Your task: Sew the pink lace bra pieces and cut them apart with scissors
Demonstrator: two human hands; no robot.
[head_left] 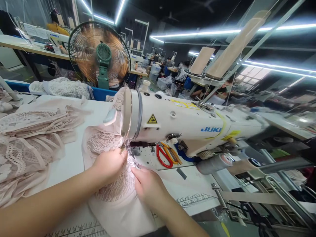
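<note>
A pale pink lace garment piece [116,194] lies on the white sewing table [71,154] under the needle area of a white JUKI sewing machine [187,125]. My left hand [110,164] rests on the lace just left of the presser foot, fingers curled and pinching the fabric edge. On the right of the needle my right hand [148,184] presses down on the same lace, its fingers closed on the cloth. The needle and presser foot [129,151] sit between my two hands.
A heap of pink lace pieces [27,144] covers the table's left side. Red-handled scissors [164,156] and orange-handled snips lie on the machine bed. A standing fan [100,54] is behind the table. Thread cones [202,59] stand at the back right. Other workers sit far back.
</note>
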